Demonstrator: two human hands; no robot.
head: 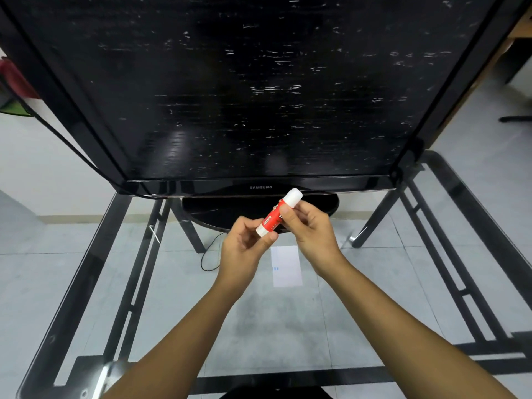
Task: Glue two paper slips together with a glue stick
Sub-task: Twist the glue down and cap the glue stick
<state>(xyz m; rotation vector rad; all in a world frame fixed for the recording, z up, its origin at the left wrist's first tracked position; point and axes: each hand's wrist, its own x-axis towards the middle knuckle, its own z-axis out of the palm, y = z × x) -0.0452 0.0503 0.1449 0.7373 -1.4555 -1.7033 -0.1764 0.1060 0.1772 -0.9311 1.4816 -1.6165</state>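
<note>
A red and white glue stick is held tilted above the glass table, its white cap pointing up and to the right. My left hand pinches its lower white end. My right hand grips the red body near the cap, which is still on the stick. Below and between the hands a white paper slip lies flat on the glass. I cannot tell whether it is one slip or two stacked.
A large black Samsung monitor on an oval stand fills the far half of the glass table. A thin black cable curls left of the hands. The table's black frame bars run down both sides.
</note>
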